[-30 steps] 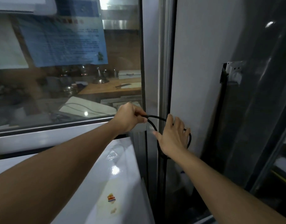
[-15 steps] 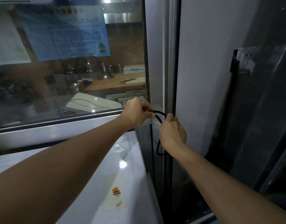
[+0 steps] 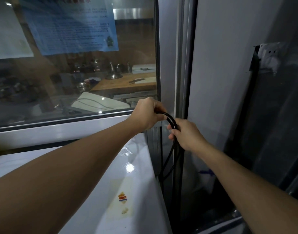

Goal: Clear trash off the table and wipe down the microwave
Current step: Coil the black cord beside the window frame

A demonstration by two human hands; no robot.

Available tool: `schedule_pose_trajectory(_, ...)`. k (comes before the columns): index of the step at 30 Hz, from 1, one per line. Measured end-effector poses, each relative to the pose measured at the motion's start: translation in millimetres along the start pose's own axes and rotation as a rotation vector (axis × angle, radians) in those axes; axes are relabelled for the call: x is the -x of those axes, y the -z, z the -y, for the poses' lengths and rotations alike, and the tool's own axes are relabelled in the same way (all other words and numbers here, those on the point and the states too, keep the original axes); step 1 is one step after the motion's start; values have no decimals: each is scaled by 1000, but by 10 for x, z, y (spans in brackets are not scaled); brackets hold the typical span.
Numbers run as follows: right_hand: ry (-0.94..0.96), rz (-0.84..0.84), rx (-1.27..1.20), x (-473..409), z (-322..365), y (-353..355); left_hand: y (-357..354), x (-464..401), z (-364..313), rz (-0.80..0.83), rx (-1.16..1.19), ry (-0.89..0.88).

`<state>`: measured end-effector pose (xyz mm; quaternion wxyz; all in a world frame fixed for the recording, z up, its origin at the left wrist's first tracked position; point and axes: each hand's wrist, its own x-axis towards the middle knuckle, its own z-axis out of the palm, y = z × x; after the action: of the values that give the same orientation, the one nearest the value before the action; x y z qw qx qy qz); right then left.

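Microwave (image 3: 97, 191) top, near left; black cable (image 3: 170, 149) at its right edge.
Left hand (image 3: 148, 115) and right hand (image 3: 187, 135) both curl round the cable loop.

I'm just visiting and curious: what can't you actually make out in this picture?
- Head view: where the black cable ends; it drops behind the white appliance, and the left hand and right hand cover parts.
- Blue notice: print too blurred to read.
- Appliance front: cut off by the bottom edge.
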<state>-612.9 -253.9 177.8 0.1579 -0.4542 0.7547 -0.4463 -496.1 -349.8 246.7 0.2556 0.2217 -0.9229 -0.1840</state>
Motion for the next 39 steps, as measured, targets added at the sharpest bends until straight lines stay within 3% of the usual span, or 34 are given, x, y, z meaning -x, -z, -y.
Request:
schedule_pose_trajectory(3,7,103,-51,-40,17,142,-7,-3,-4,-18,17,-9)
schedule_pose_trajectory(7,23,6,-49,-77,-42,224,5,29,57,-79,88,87)
schedule_pose_trajectory(14,69,-135,11,-163,-193,133,135,181,331,226,-99,194)
schedule_pose_trajectory(19,54,-222,5,-198,-341,-42,227,264,411,325,-304,168)
schedule_pose_trajectory(25,66,-331,-17,-146,-456,-332,351,266,371,139,-327,134)
schedule_pose_trajectory(30,13,-429,-186,-164,-408,-540,352,225,325,44,-347,92)
schedule_pose_trajectory(34,-85,-378,-337,-228,-477,-699,311,205,332,31,-407,81)
schedule_pose_trajectory(39,-131,-134,-432,-210,-705,-933,184,241,365,63,-500,96)
